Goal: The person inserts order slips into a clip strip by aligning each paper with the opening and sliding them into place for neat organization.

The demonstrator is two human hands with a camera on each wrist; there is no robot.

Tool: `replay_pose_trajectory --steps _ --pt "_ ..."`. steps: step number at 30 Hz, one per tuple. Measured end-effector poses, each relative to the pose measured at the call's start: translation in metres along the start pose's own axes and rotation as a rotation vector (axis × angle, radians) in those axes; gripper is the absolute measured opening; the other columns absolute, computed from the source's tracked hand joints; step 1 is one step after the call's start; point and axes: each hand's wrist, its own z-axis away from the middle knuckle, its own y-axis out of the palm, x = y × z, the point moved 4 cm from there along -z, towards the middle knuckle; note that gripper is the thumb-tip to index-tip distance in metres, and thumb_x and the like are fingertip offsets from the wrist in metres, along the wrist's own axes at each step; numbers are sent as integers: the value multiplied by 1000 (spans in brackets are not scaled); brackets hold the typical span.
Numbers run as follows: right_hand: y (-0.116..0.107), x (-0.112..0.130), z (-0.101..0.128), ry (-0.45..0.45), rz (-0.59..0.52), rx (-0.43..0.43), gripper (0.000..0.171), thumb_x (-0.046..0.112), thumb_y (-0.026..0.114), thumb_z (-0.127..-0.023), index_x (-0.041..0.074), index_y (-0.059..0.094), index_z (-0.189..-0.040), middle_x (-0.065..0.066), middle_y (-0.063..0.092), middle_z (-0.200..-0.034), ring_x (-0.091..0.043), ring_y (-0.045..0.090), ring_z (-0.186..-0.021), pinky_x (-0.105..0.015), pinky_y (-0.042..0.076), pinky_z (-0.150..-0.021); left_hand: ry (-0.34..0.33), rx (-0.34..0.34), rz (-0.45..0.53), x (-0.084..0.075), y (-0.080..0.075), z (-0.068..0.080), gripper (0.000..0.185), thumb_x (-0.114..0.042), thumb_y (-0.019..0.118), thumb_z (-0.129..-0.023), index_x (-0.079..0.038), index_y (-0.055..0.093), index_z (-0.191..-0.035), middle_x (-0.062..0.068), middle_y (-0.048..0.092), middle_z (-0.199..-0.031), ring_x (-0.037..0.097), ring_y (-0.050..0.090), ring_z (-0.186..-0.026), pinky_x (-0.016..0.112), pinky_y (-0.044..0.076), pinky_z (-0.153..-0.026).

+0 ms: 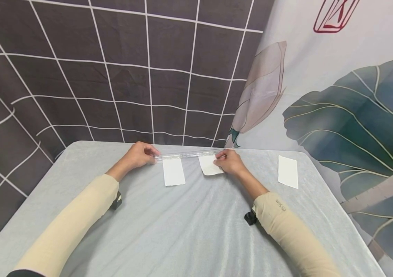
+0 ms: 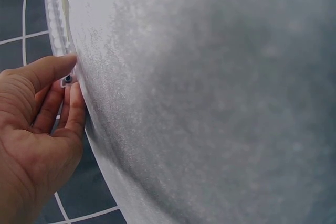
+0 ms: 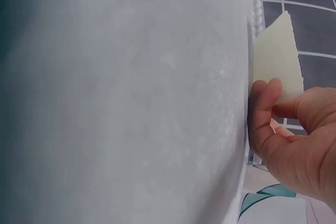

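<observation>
Holding clear ruler [image 1: 187, 155] at bench [image 1: 189, 231] far edge | left hand [image 1: 140, 154] fingers pinched its end | right hand [image 1: 230, 162] fingers gripped ruler and paper slip [image 1: 208, 166] | ruler markings unreadable

The tabletop [image 1: 189, 231] wore pale grey cloth. Three paper slips [image 1: 174, 171] were cream-white, the ruler [image 1: 189, 155] clear. Sleeves [image 1: 68, 227] were beige. One backdrop [image 1: 113, 69] was dark brown with white grid lines, another [image 1: 355, 107] white with teal leaves.
</observation>
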Motion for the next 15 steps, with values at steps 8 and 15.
replay_pose_trajectory --steps 8,15 --pt "8 5 0 -16 7 4 27 10 78 -100 -5 77 -123 -11 77 -103 -15 67 -92 -20 48 -78 -8 0 1 -2 -1 1 34 2 84 -85 0 86 -118 18 82 -112 26 69 -104 30 53 -88" --pt "13 12 1 -39 23 8 28 11 79 -98 -5 78 -121 -14 80 -106 -17 70 -93 -21 50 -79 -16 -5 -12 -2 -1 1 34 1 84 -84 -1 86 -118 17 82 -111 28 70 -105 30 54 -88"
